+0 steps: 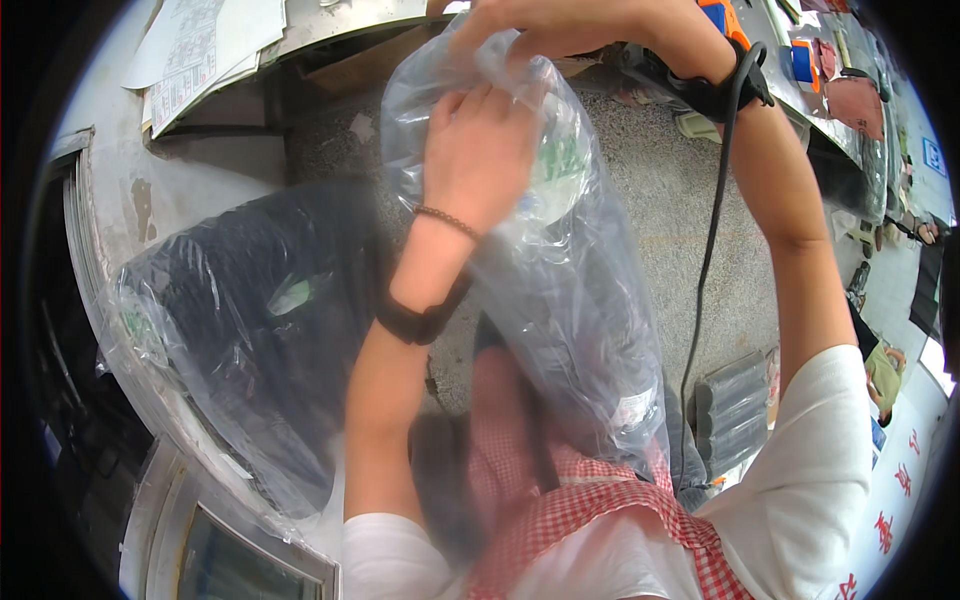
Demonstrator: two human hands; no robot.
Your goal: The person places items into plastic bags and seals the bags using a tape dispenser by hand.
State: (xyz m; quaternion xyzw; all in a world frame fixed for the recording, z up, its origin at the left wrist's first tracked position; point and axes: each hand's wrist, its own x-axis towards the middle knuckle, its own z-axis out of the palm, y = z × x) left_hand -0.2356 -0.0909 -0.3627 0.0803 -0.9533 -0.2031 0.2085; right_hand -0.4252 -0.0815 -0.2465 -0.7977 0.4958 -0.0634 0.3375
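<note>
A long, bulky clear plastic bag stands slanted before me, from my apron up to the bench edge, with a green-and-white patch inside near its top. My left hand has its fingers curled into the plastic near the upper end. Just above it, my right hand grips the crumpled top of the bag, its fingertips partly hidden by plastic. A dark cable hangs from the band on my right wrist. At my left, another plastic-wrapped dark bundle leans by the wall.
Papers lie on a ledge at the upper left. A bench with orange-and-blue rolls runs along the upper right. Grey wrapped cylinders sit on the floor at right. A metal-framed window is at lower left. A person is at far right.
</note>
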